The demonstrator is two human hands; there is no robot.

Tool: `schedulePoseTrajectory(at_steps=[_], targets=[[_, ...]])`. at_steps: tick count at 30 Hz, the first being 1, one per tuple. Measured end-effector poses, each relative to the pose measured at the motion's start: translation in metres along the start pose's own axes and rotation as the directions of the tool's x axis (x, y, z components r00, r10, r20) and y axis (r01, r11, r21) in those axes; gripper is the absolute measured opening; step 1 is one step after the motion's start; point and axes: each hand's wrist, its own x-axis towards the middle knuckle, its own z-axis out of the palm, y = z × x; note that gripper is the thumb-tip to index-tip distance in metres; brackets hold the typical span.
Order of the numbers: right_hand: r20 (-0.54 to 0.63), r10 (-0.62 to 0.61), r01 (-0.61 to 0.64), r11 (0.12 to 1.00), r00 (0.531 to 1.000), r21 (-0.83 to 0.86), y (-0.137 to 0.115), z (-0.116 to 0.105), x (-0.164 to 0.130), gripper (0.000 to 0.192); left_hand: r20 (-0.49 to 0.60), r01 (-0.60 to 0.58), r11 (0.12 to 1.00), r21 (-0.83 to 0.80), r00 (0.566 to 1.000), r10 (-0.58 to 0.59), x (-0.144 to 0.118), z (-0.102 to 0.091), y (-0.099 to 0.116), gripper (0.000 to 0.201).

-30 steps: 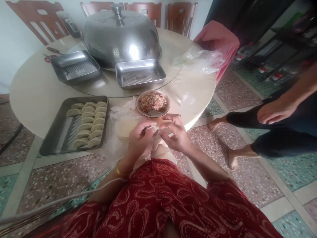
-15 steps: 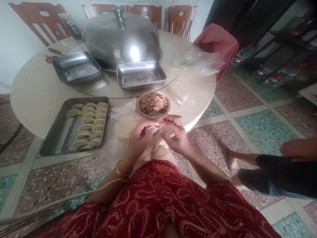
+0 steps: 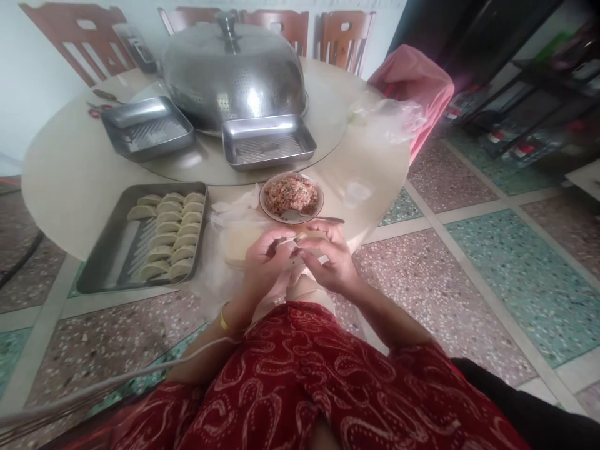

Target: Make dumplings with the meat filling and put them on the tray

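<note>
Head view, looking down: one dumpling (image 3: 293, 247) sits between my two hands at the near edge of the table (image 3: 70, 181), just in front of my knee. My left hand (image 3: 262, 265) cups it from the left, fingers curled and pinching the pale dough at its top seam. My right hand (image 3: 328, 259) meets it from the right, thumb and forefinger pressed together on the same seam, the other fingers bent loosely behind. Most of the dumpling is hidden by my fingers; only a small strip of wrapper shows.

Just beyond my hands stands a bowl of minced filling (image 3: 291, 197), with a spoon (image 3: 304, 217) resting at its near rim, handle pointing right. To the left of my left hand lies a stack of round wrappers (image 3: 239, 240) on crumpled clear plastic.

Further left, a metal tray (image 3: 103, 262) holds finished dumplings (image 3: 171, 234) in two rows along its right side; its left part is bare. Behind the bowl lies an empty metal tray (image 3: 267, 142), and another (image 3: 145, 128) lies to its left. A perforated steel dome cover (image 3: 232, 72) stands behind both. A clear plastic bag (image 3: 384, 115) lies at the table's far right edge, beside pink cloth (image 3: 415, 81) draped on a chair. Wooden chairs (image 3: 342, 34) line the far side. A dark-clothed limb (image 3: 525, 406) of another person shows at lower right.
</note>
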Motion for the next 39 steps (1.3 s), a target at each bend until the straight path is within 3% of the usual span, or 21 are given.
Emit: schedulePoseTrajectory(at_steps=[4,7,13,17,20,23,28,30,39], targets=[[-0.024,0.148,-0.144,0.983,0.989,0.109,0.005,-0.008,0.005,0.012,0.009,0.004,0.997,-0.076,1.000,-0.003,0.001,0.001,0.002,0.018],[0.060,0.306,-0.311,0.924,0.950,0.223,0.011,-0.011,0.011,0.010,0.034,-0.033,0.994,-0.104,0.999,0.037,0.003,0.002,0.000,0.019],[0.374,0.481,-0.607,0.675,0.793,0.419,0.017,-0.010,0.023,0.008,0.071,-0.124,0.992,0.021,0.990,0.122,0.004,0.000,-0.014,0.014],[0.490,0.546,-0.734,0.526,0.679,0.430,0.017,-0.011,0.028,0.009,0.131,-0.198,0.968,0.153,0.975,0.179,0.005,-0.002,-0.017,0.013],[0.525,0.552,-0.761,0.498,0.648,0.416,0.017,-0.013,0.029,0.006,0.193,-0.244,0.947,0.209,0.960,0.205,0.006,-0.003,-0.017,0.012],[0.519,0.523,-0.733,0.547,0.677,0.405,0.017,-0.014,0.027,0.005,0.220,-0.260,0.939,0.226,0.953,0.211,0.008,-0.003,-0.019,0.011],[0.366,0.365,-0.492,0.792,0.856,0.361,0.015,-0.012,0.021,0.011,0.216,-0.175,0.953,0.247,0.969,0.122,0.007,-0.004,-0.023,0.014],[0.316,0.305,-0.403,0.859,0.898,0.315,0.012,-0.013,0.019,0.013,0.197,-0.129,0.958,0.255,0.977,0.079,0.006,-0.004,-0.023,0.015],[0.201,0.161,-0.191,0.972,0.966,0.140,0.004,-0.016,0.010,0.017,0.166,-0.073,0.983,0.166,0.985,0.045,0.006,-0.004,-0.028,0.024]])
